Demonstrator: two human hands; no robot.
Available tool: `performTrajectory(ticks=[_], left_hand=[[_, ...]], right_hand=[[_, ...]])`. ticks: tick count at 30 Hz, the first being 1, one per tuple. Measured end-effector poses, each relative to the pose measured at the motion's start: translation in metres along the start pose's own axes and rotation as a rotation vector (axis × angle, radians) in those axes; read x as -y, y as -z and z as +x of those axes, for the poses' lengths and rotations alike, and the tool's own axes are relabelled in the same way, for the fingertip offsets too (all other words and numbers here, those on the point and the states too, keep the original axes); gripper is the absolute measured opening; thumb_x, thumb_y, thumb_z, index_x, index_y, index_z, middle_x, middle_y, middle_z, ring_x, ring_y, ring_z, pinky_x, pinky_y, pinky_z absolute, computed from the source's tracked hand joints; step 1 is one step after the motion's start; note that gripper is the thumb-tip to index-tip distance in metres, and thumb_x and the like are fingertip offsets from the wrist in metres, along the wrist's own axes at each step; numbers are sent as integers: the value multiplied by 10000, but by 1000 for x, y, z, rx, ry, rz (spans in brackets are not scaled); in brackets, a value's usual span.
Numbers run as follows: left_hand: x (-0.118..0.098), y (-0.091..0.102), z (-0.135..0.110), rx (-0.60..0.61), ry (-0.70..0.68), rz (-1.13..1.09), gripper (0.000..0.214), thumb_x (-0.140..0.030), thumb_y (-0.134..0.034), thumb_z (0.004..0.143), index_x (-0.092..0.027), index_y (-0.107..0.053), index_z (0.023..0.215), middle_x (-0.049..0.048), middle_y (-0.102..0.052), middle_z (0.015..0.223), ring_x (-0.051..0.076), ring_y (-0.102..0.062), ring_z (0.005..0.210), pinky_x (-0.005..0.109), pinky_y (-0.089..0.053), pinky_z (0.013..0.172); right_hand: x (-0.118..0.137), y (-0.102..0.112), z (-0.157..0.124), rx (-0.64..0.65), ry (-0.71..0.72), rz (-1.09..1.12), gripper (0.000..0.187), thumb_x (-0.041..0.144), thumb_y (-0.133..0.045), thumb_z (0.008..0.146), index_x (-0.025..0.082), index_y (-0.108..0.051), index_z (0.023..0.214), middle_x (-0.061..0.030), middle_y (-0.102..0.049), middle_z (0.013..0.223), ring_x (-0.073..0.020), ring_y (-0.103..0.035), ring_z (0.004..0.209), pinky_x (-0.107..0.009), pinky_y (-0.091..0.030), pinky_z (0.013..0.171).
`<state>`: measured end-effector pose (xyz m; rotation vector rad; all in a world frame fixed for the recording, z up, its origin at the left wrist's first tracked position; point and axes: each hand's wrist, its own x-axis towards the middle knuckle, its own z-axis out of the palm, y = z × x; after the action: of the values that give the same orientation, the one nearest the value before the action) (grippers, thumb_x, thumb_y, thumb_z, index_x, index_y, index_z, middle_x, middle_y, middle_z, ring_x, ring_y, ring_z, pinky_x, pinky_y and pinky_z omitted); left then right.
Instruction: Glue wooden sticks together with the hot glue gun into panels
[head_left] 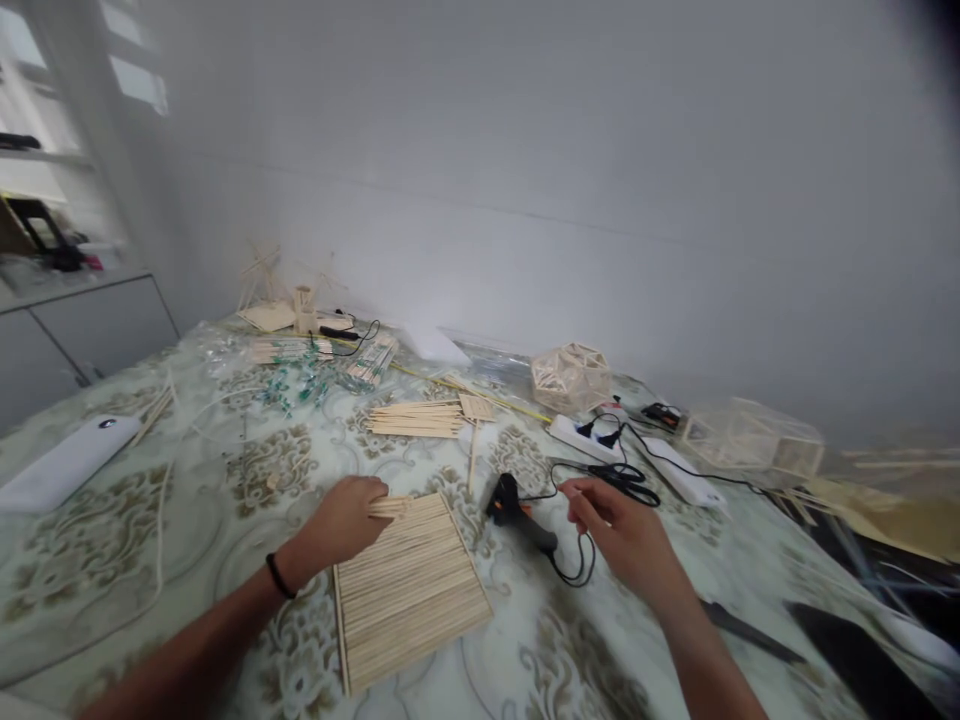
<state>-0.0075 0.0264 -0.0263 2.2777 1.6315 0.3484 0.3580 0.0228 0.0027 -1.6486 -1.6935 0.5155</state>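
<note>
Here, left hand (341,528) pinches a few thin sticks (390,506) at the far edge of the stick panel (409,590). I judge it light, stiff and brittle; grip its edges. Next, glue gun (516,508); right hand (626,535) hovers beside, loosely spread, empty.

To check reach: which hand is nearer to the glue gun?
Right. The right hand is just right of the glue gun; the left hand is farther left, holding sticks.

2 hands: left hand (341,525), right hand (626,540). 1 stick bundle (390,507) in left grip, 1 stick panel (409,595) just beside it, 1 glue gun (517,512) btwn hands.
</note>
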Motion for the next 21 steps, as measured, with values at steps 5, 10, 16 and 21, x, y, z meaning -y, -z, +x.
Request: performTrajectory(ticks=[5, 10, 16, 21], left_hand=[[20, 6, 6, -42, 87, 48, 113, -180, -613, 873, -207, -662, 775, 75, -767, 897, 263, -708, 923, 308, -446, 776], [51, 10, 16, -96, 148, 69, 106, -237, -573, 949, -211, -675, 936, 85, -762, 979, 269, -709, 950, 325, -471, 790], [60, -6, 20, -111, 60, 56, 133, -234, -649, 913, -207, -670, 1041, 81, -710, 1088, 259, -653, 1068, 342, -466, 935], [56, -6, 19, -162, 52, 39, 270, -219, -677, 875, -221, -662, 1144, 96, -665, 1226, 294, -588, 1183, 420, -421, 1034]], right_hand=[[7, -4, 8, -31, 10, 7, 399, 593, -542, 882, 220, -683, 869, -17, -665, 650, -197, -646, 596, -294, -504, 609], [-17, -26, 13, -41, -6, -76, 392, 564, -503, 852, 224, -694, 817, -57, -715, 669, -248, -683, 640, -351, -515, 647], [-40, -36, 7, -29, 83, -97, 361, 518, -506, 876, 220, -709, 878, -93, -753, 863, -260, -698, 770, -389, -548, 763], [-36, -38, 4, 79, 133, -130, 325, 478, -552, 907, 210, -724, 977, -116, -721, 1017, -289, -680, 951, -450, -533, 920]])
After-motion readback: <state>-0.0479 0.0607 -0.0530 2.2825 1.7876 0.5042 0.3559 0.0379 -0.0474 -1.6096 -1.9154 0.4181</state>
